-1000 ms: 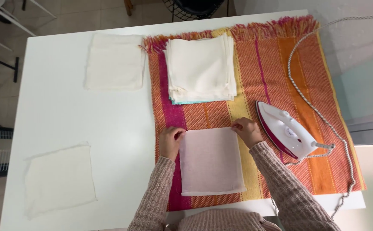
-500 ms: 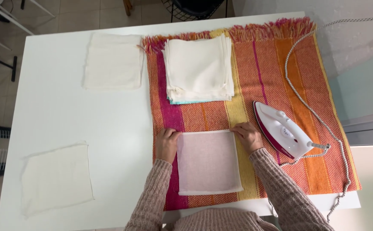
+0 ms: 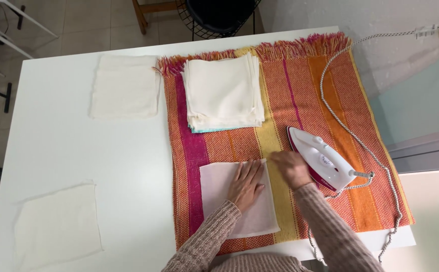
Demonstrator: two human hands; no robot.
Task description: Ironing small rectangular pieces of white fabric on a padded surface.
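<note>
I found my left hand [image 3: 246,185] spread flat on the pale cloth square [image 3: 237,200] at six o'clock of the striped mat [image 3: 300,126], right hand [image 3: 291,168], fingers loosely curled, nearing the iron [image 3: 320,158]; its cord [image 3: 343,121] might snag.

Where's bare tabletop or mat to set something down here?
Free: white table between the two loose cloths; striped mat right of the cloth stack, inside the cord. Crowded: near edge, where left hand presses a flat cloth and right hand sits beside the iron.
</note>
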